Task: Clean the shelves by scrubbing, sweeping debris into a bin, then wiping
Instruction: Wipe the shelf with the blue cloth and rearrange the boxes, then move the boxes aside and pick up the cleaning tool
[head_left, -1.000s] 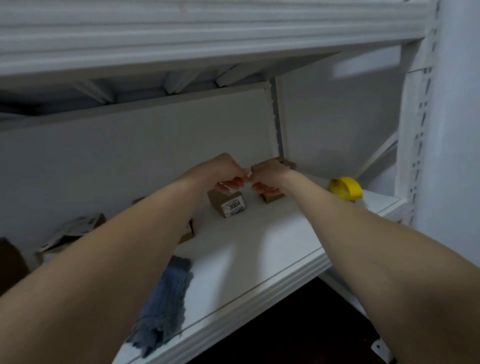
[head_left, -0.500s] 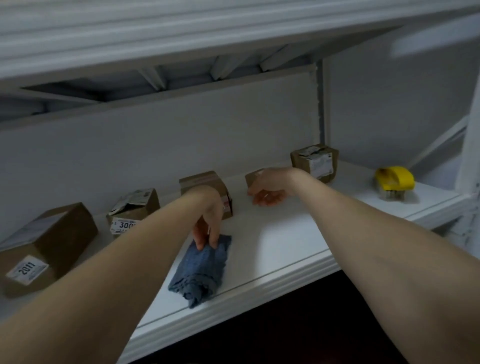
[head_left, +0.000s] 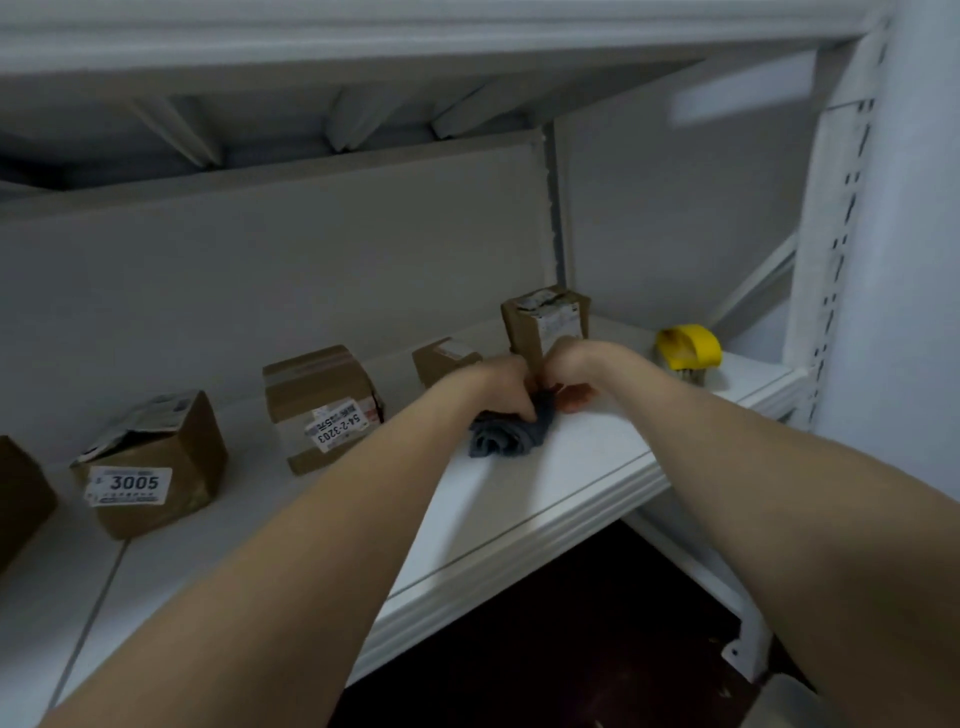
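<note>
A: While both hands meet over the cloth (head_left: 501, 441) in the head view, which one really has it?

B: The left hand (head_left: 501, 382). Its fingers curl down over the top of the bundle and grip it. The right hand (head_left: 571, 364) is pressed close against the left, fingers curled under. I cannot tell whether they pinch a fold of the fabric, because the place where the hands meet is hidden.

A: And where does the cloth lie?

B: On the white shelf (head_left: 582, 467), toward its right part. It is a crumpled blue-grey heap between the tall box (head_left: 545, 322) and the shelf's front edge. The yellow brush (head_left: 688, 345) stands apart to the right, near the upright post, with no hand on it.

A: How do you expect the cloth to handle?

B: I would say soft, light and limp. It has no stiffness, so any loose corner will sag and trail. It should grip easily and will not slip or break. For wiping I would gather or fold it into a flat pad and hold it from above, palm spread over the middle and fingertips tucking in the edges.

A: Any risk?

B: The cardboard boxes look light. The small box (head_left: 444, 358) just behind the left wrist could be nudged by a wide stroke.
</note>
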